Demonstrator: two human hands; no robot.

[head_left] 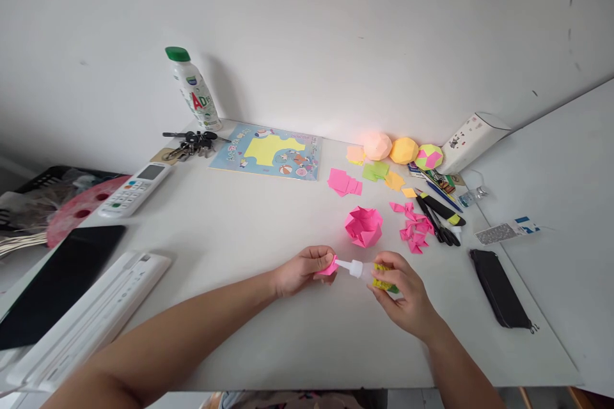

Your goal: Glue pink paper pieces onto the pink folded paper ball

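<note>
My left hand (307, 268) pinches a folded pink paper piece (329, 268) between thumb and fingers. My right hand (405, 294) is wrapped round a glue bottle (367, 271) with a yellow-green label, tilted sideways. Its narrow white nozzle meets, or nearly meets, the pink piece. Just beyond my hands sits a partly built pink paper ball (364, 227), hollow at the top. To its right lies a heap of folded pink paper pieces (415, 228).
Behind are sticky-note squares (344, 183), finished paper balls (403, 151) and a white box (474, 142). Scissors (439, 225) and a black pouch (500, 289) lie right. Leftward are a remote control (135, 189), keys (192, 144), a bottle (194, 89) and a dark tablet (60, 284).
</note>
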